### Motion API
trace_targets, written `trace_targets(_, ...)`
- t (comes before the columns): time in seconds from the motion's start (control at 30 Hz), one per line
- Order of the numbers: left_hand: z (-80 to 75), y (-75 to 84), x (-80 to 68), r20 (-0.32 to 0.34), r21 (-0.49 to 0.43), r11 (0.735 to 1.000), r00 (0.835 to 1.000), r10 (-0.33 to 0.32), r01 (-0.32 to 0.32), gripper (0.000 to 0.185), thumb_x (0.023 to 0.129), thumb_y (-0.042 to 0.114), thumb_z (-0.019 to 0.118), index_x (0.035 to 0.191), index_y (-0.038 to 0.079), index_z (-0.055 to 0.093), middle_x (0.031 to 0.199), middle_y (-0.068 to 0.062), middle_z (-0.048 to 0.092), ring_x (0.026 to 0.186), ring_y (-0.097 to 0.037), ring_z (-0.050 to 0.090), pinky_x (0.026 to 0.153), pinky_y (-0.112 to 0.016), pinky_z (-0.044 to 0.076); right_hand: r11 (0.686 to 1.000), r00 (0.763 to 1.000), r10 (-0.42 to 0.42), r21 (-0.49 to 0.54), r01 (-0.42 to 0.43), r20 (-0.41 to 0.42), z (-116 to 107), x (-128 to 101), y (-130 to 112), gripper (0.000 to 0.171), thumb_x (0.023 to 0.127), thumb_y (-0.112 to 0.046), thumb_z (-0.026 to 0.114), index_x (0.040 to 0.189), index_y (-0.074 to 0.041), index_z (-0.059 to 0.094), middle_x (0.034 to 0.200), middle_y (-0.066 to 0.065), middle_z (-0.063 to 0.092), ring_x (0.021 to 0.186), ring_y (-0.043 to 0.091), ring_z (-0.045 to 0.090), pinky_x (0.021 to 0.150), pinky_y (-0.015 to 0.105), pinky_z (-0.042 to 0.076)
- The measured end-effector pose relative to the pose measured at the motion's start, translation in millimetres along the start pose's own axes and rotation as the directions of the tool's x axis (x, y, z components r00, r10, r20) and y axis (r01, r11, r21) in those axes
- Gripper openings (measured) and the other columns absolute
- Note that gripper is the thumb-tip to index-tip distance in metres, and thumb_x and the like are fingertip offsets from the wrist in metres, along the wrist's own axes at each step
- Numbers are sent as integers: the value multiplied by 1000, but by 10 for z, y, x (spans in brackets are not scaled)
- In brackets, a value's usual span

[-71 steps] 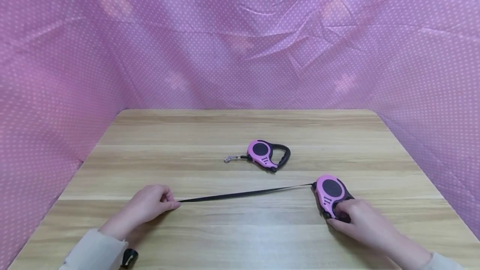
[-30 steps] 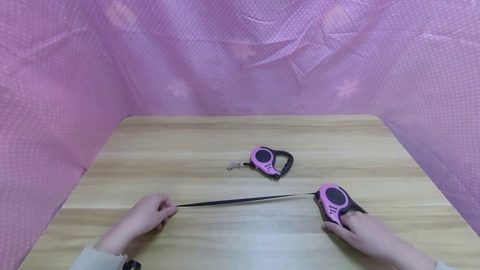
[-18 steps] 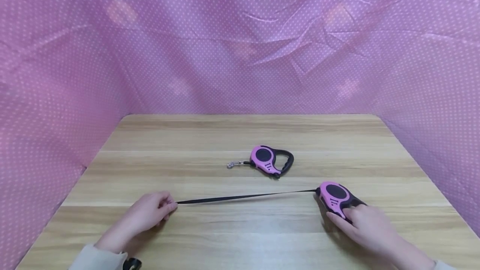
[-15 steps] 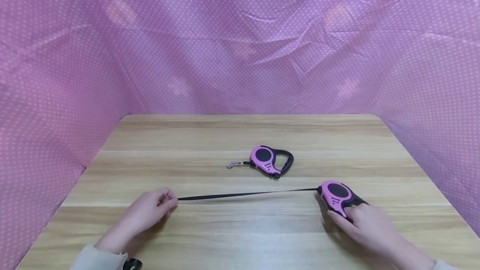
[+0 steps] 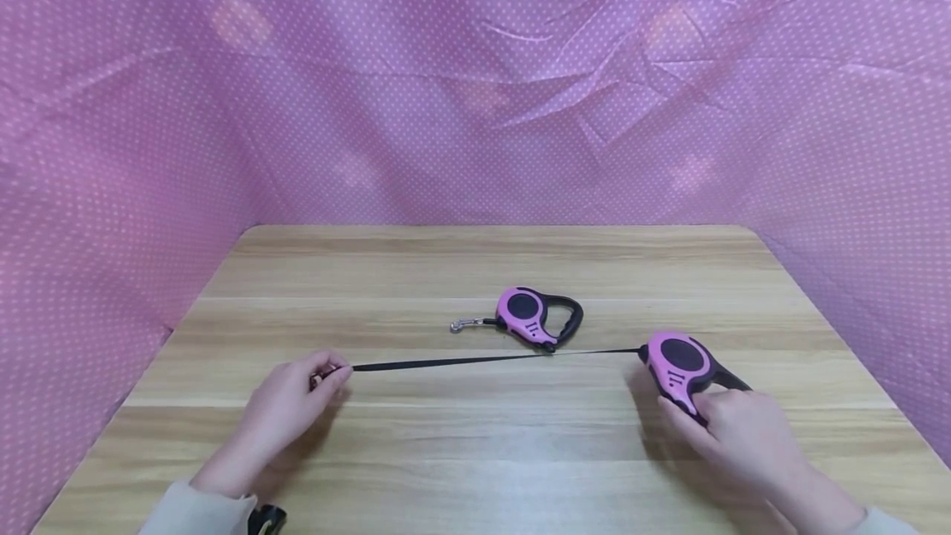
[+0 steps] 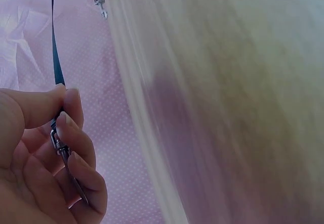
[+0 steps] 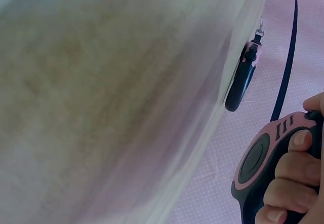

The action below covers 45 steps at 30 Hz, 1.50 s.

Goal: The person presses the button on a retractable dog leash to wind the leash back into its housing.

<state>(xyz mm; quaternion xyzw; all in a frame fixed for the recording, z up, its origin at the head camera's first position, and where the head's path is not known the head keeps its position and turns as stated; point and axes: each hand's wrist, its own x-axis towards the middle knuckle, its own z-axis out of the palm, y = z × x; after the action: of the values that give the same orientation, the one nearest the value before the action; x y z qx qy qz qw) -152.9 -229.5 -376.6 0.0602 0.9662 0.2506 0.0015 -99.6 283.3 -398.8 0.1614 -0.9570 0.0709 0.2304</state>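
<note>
My right hand (image 5: 746, 436) grips the black handle of a pink and black retractable dog leash (image 5: 672, 366), its thumb up by the button in the right wrist view. A black strap (image 5: 446, 362) runs from the case, stretched across to my left hand (image 5: 286, 403). There the thumb and forefinger pinch the strap close to its end. The metal clip (image 6: 62, 148) lies against the curled fingers of that hand. Both hands are raised over the table, with shadows beneath them. A second leash (image 5: 520, 308) of the same kind lies behind the strap, its strap wound in.
The wooden table (image 5: 371, 262) has rounded far corners. A pink dotted cloth (image 5: 446, 106) hangs behind it and along both sides. The second leash's silver clip (image 5: 466, 324) points left on the tabletop.
Both hands have risen off the table with the held leash, moving up in the head view. The right hand has shifted slightly right. The second leash stays where it lay.
</note>
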Motion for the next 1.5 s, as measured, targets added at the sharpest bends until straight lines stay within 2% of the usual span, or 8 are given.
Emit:
trace_targets(0.3,-5,26,2,-9,11,1000,1000,-11,11,19,98,37,61,102,20,71,81,5,67,74,-12,56,65,-34,46,998,994,-53,-23,51,-91,32,5,48,53,91,-54,58,53,-28,31,49,-18,28,46,1,20,41,24,20)
trace_targets(0.6,1,32,16,-21,13,1000,1000,0,1,17,97,34,62,102,21,71,82,6,67,74,-12,56,64,-33,45,999,995,-30,-41,26,-93,11,17,36,54,91,-56,54,52,-26,32,46,-15,30,44,4,21,39,26,22)
trace_targets(0.8,19,41,23,10,2,1000,1000,-8,8,15,97,31,63,103,19,71,81,5,66,73,-12,54,65,-31,43,999,997,-29,-44,26,-78,-6,36,13,53,90,-55,55,52,-26,33,47,-15,31,45,5,24,40,27,24)
trace_targets(1.07,23,55,19,12,5,1000,1000,-9,9,17,98,34,62,103,20,71,82,5,66,73,-12,55,64,-33,44,997,994,-63,-51,58,-95,10,54,5,53,92,-56,50,52,-25,34,47,-14,32,45,5,23,39,27,23)
trace_targets(1.27,20,58,18,8,8,1000,1000,1,-2,16,98,33,62,102,20,71,83,5,67,74,-13,55,65,-34,45,997,994,-63,-51,59,-89,5,62,4,53,90,-56,53,52,-25,34,47,-14,33,45,5,24,39,27,24)
trace_targets(1.37,18,61,23,2,14,1000,1000,15,-15,16,97,32,62,101,20,71,83,5,67,75,-13,56,67,-36,47,997,992,-67,-46,63,-102,9,65,5,54,92,-59,48,52,-26,33,47,-15,32,45,3,23,39,26,24)
trace_targets(1.5,13,64,28,-8,17,999,999,32,-32,15,97,31,63,101,20,71,84,5,68,76,-13,57,69,-38,48,996,988,-84,-43,79,-129,27,76,12,58,96,-66,33,53,-26,33,48,-15,32,45,2,22,38,25,23)
